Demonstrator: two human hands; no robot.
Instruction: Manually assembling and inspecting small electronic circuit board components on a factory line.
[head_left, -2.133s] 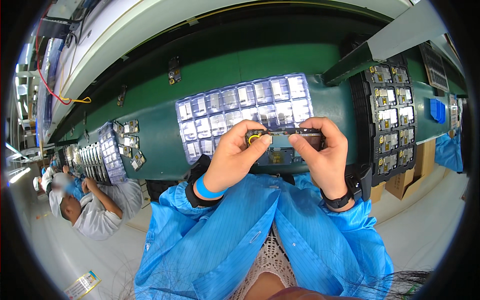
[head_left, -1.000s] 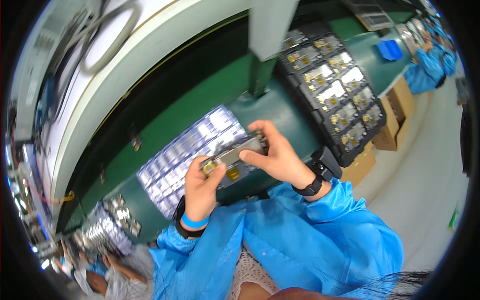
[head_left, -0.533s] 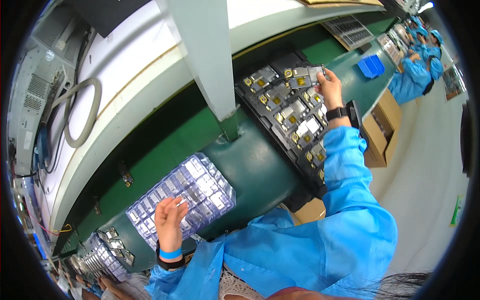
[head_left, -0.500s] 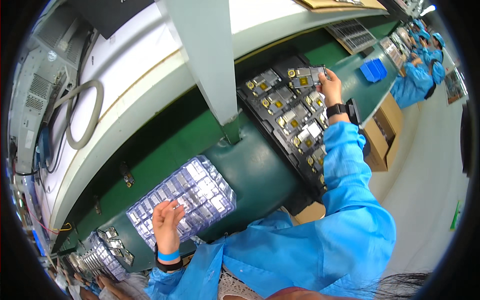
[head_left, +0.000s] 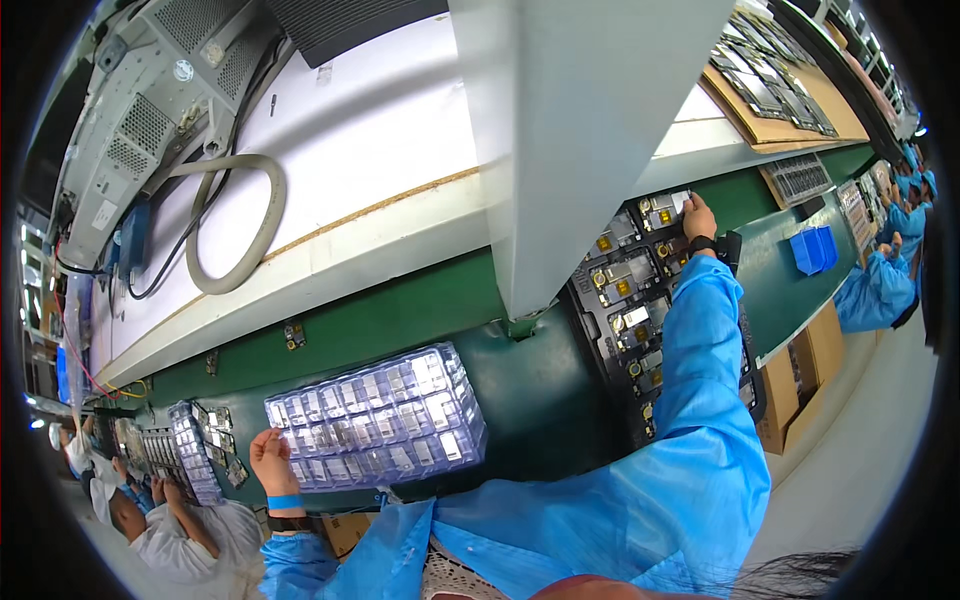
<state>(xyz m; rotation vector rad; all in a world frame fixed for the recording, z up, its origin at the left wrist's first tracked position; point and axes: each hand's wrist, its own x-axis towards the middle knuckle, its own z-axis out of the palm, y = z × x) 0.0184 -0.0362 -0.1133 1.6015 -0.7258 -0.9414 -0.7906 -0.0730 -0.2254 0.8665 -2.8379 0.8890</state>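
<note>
At the far end of a black tray (head_left: 590, 318), my right hand (head_left: 699, 218) grips the edge of a circuit board (head_left: 660, 213) with gold and silver parts. That board is at the tray's far row; whether it rests fully in its slot I cannot tell. Several similar boards lie in the tray, partly hidden by my right sleeve. My left hand (head_left: 270, 462) is at the left edge of a clear plastic blister tray (head_left: 478, 425) filled with small silver metal pieces. Its thumb and fingers are pinched together; what lies between them is too small to make out.
A grey post (head_left: 560, 150) stands between the trays, by a white shelf (head_left: 390, 225). A blue bin (head_left: 814, 249) sits on the green bench at right, with a cardboard box (head_left: 800, 375) below. Loose boards (head_left: 215, 430) lie at left. Co-workers sit at both ends.
My right hand has taken the circuit board from above the tray to its far row. My left hand has moved from over the blister tray to its left edge, its fingers drawing together. The view has shifted.
</note>
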